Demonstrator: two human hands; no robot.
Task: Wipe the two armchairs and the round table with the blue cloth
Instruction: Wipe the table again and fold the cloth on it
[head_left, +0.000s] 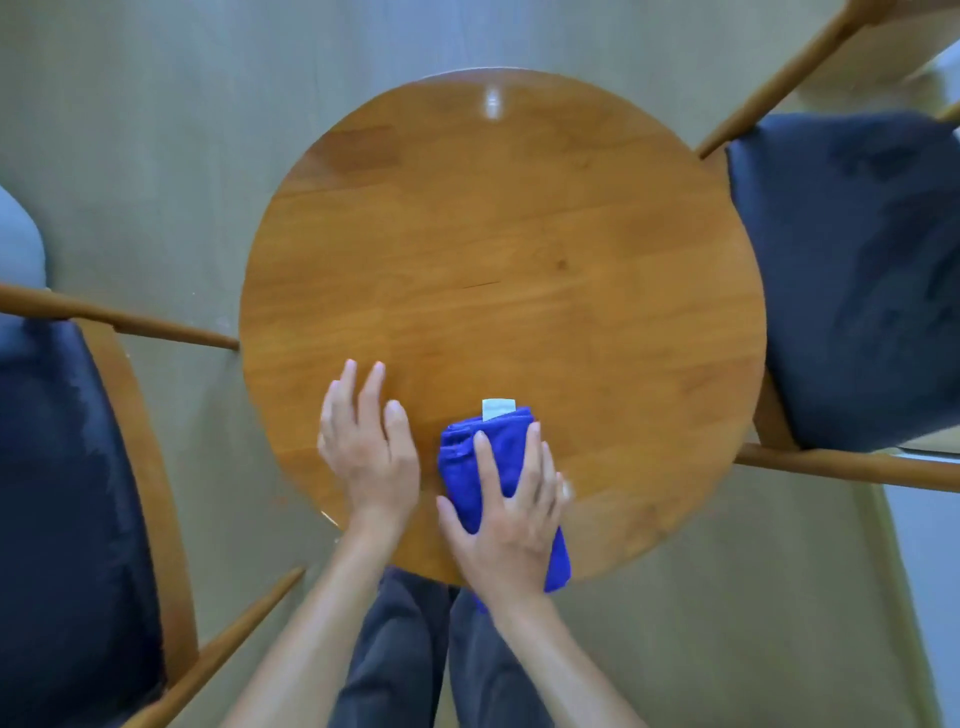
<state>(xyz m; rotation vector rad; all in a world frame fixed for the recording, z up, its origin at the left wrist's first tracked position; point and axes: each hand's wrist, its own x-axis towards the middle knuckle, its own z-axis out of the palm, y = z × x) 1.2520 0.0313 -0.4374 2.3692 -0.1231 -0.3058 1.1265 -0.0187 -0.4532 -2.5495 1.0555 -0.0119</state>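
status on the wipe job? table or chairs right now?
Table. The right hand presses the folded blue cloth flat on the near edge of the round table; the left hand rests open beside it. Nothing shows what has already been wiped. The left armchair and right armchair sit untouched either side.

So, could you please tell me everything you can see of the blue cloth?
The cloth is bright blue, soft like microfibre and folded into a thick long pad. A small white tag sticks out at its far end. It lies on the round wooden table near the person's edge, its near end overhanging the rim. The right hand presses flat on it with straight fingers. The left hand rests on the table beside it, not touching it.
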